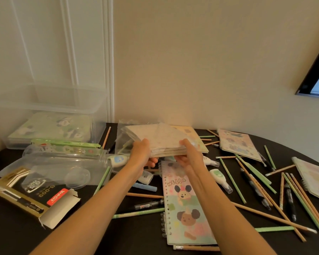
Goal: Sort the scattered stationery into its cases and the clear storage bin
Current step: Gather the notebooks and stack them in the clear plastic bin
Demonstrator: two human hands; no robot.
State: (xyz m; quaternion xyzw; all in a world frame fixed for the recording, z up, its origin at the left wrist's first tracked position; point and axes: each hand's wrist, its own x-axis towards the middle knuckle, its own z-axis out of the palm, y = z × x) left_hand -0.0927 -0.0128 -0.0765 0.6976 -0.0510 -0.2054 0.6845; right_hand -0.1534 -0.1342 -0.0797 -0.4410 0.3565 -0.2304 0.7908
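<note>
I observe a spiral notebook marked HELLO (182, 203) lying flat on the dark surface (136, 240), nearest the camera, with loose pencils (298, 196) scattered to its right. Above it, my left hand (143, 153) and right hand (189, 155) each grip one near corner of a stack of notebooks (160, 139), held off the surface. Far left stands the clear storage bin (48, 107), a panda-print item inside.

one clear bin (50, 107) at 9 o'clock, three loose notebooks (187, 205) from 6 to 3, three correction tapes (220, 180) mid-table, two hands (143, 153). pencils (230, 178), too tangled to count.
</note>
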